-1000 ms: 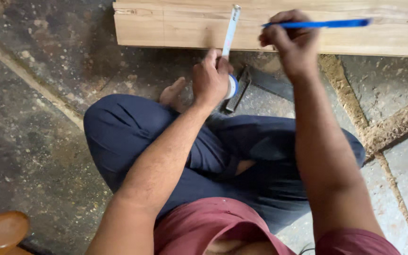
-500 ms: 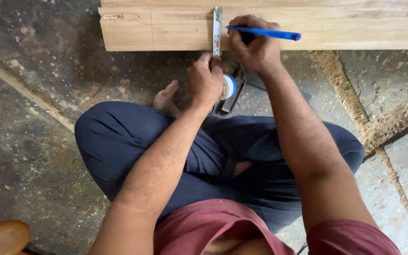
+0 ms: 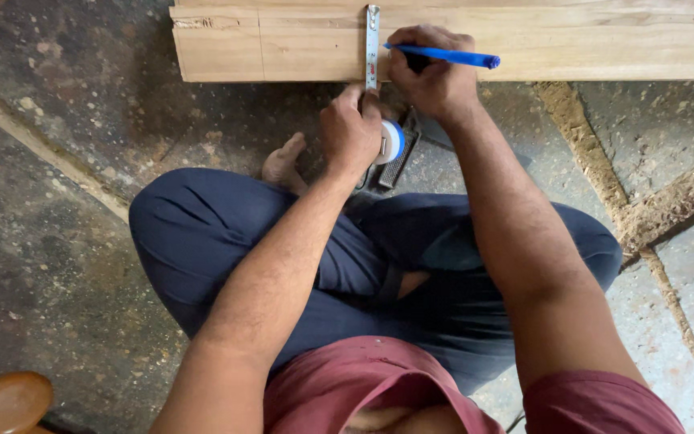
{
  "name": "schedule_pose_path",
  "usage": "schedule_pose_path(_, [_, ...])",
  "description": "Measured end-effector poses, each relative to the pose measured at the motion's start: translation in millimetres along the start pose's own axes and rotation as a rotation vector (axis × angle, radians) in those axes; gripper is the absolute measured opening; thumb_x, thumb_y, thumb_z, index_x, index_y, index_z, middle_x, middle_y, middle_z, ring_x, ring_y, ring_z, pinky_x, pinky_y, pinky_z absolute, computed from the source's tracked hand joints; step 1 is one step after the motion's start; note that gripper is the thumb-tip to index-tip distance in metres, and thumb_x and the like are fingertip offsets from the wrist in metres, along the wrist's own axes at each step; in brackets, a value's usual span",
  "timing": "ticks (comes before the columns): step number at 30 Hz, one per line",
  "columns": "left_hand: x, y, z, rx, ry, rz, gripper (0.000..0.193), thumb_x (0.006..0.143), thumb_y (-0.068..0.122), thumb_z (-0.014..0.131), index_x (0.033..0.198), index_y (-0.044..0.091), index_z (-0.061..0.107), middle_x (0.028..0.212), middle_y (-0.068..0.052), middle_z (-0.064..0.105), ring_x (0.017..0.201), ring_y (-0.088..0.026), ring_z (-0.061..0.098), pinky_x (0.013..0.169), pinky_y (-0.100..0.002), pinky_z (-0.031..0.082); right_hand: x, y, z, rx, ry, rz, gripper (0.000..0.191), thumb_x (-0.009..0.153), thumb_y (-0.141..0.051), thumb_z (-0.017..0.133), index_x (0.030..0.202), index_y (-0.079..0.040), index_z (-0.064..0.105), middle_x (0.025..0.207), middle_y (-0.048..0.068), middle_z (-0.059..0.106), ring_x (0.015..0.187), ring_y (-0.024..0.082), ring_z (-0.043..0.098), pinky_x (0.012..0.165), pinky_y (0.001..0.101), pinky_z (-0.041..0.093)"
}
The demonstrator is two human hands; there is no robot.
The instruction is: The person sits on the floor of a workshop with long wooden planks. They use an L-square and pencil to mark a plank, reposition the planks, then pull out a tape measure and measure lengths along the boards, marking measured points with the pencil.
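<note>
I sit cross-legged on a stone floor in front of a pale wooden plank [image 3: 283,44]. My left hand [image 3: 353,128] grips a white and blue tape measure [image 3: 391,142], whose blade [image 3: 373,44] runs straight up across the plank. My right hand [image 3: 434,76] holds a blue pen [image 3: 451,56] lying sideways, its tip at the blade's right edge on the wood. A thin pencil line crosses the plank further left.
A dark flat tool [image 3: 399,161] lies on the floor under the tape case. My bare foot [image 3: 283,161] sticks out beside my left knee. A rounded brown wooden object [image 3: 6,402] sits at the bottom left. Sawdust fills the floor joints [image 3: 572,137] at the right.
The tape blade has swung from tilted to straight across the plank. My right hand with the pen has come down to the blade. The view shifted slightly.
</note>
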State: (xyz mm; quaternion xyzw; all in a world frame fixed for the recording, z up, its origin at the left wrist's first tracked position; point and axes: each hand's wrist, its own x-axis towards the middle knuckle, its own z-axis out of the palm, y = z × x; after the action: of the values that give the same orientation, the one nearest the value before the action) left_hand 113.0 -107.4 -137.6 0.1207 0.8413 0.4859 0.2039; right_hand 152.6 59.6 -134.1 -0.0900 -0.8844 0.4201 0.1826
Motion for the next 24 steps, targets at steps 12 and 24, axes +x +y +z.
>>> schedule_pose_path(12, [0,-1,0,-0.033,-0.020,-0.005,0.018,0.096,0.016,0.058,0.091,0.005,0.071,0.075,-0.011,0.076,0.078,-0.032,0.077,0.069,-0.045,0.059,2,1,1,0.022,0.006,-0.016,0.012,0.095,-0.008,0.076,0.107,-0.006,0.075,0.096,0.013,0.077,0.084,0.027,0.078,0.078,0.0359,0.062])
schedule_pose_path(24, [1,0,1,-0.041,-0.014,-0.005,0.020,0.096,0.017,0.057,0.093,0.006,0.073,0.073,-0.009,0.077,0.073,-0.029,0.078,0.067,-0.043,0.059,-2,11,1,-0.030,-0.009,0.004,0.016,0.093,-0.006,0.078,0.108,-0.003,0.074,0.097,0.014,0.075,0.086,0.025,0.074,0.077,0.0341,0.060])
